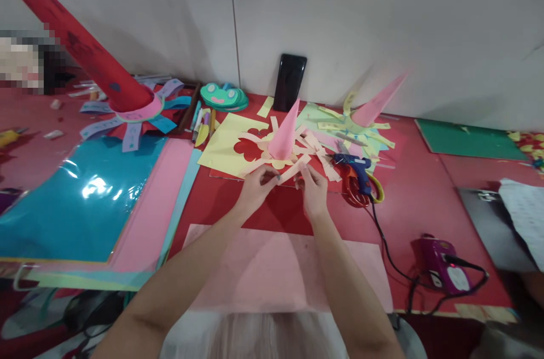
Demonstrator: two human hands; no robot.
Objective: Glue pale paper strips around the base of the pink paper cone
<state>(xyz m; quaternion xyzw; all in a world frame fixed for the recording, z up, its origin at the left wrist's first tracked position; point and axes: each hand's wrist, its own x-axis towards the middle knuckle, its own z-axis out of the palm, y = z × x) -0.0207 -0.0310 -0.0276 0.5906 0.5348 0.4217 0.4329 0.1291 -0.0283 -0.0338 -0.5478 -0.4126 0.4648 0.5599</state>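
A pale paper strip [293, 171] is stretched between my two hands in front of a pink paper cone [285, 135]. My left hand [260, 186] pinches its left end, and my right hand [312, 184] grips its right end between thumb and fingers. The cone stands upright, with pale strips and yellow petal shapes around its base. Loose pale strips [325, 158] lie to its right. Behind and left of it are a red flower shape [249, 149] and a yellow sheet [221, 146].
A blue glue gun [359, 169] lies right of my hands, its cord running toward a purple box [444, 265]. A black phone [290, 81] leans on the wall. A tall red cone [85, 42] rises at left; a pink sheet [284, 271] lies under my forearms.
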